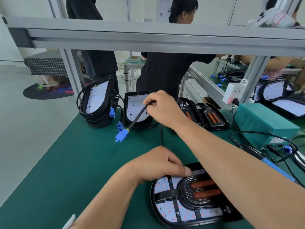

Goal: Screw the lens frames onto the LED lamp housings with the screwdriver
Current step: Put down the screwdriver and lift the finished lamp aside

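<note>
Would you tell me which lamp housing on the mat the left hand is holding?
The nearest housing, flat in front with its lens frame on; the left hand grips its far edge. The others sit farther back.

the bench (66,162) is covered with a dark green mat. an aluminium profile beam (148,35) is mounted across the view above it and is carried on slanted uprights (71,71). to the left a pale grey floor (16,113) is seen. a round dark floor mat (47,94) is laid there, near a table draped in checked cloth (46,66). white wall panels (214,9) are evenly lit behind.
</note>
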Motion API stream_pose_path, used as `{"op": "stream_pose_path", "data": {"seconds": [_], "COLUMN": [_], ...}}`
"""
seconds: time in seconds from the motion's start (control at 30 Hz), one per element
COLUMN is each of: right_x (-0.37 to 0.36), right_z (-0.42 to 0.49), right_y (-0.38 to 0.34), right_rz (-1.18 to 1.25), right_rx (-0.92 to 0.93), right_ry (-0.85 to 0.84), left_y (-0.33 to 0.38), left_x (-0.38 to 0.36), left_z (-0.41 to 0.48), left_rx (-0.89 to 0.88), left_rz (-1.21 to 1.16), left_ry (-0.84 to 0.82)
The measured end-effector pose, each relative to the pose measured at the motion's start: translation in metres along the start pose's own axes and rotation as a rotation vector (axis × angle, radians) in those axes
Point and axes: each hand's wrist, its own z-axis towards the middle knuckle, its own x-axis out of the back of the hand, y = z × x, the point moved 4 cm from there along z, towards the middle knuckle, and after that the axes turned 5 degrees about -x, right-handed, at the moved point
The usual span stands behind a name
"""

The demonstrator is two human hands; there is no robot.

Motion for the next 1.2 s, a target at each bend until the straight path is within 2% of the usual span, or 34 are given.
{"op": "stream_pose_path", "data": {"seconds": [0.13, 0.2, 0.33, 0.47, 0.7, 0.87, 0.93, 1.03, 1.2], "right_x": [0.046, 0.065, 0.087, 0.098, 0.089, 0.079, 0.072, 0.066, 0.056], "right_z": [-0.036, -0.058, -0.109, -0.16, -0.192, -0.193, -0.194, -0.194, -0.191], "right_y": [-0.004, 0.0, 0.014, 0.031, 0.07, 0.078, 0.078, 0.069, 0.049], "right_rz": [0.616, 0.75, 0.758, 0.837, 0.747, 0.786, 0.685, 0.379, 0.52], "right_rx": [-0.078, -0.074, -0.009, 0.027, -0.243, -0.351, -0.359, -0.295, -0.336], "right_ry": [-0.038, -0.046, -0.011, 0.016, 0.21, 0.264, 0.246, 0.207, 0.13], "left_y": [-0.002, -0.002, -0.001, -0.005, -0.015, -0.01, -0.006, 0.003, 0.02], "left_x": [-0.003, -0.002, 0.001, 0.004, 0.011, 0.014, 0.013, 0.008, -0.005], "left_z": [0.002, 0.003, 0.004, 0.006, 0.007, 0.008, 0.007, 0.005, 0.006], "left_rx": [-0.002, 0.003, 0.008, 0.034, 0.094, 0.124, 0.122, 0.064, -0.088], "left_rz": [0.033, 0.014, 0.032, -0.137, -0.545, -0.919, -1.029, -1.031, -0.865], "left_ry": [0.065, 0.108, 0.246, 0.457, 0.667, 0.688, 0.658, 0.595, 0.576]}}
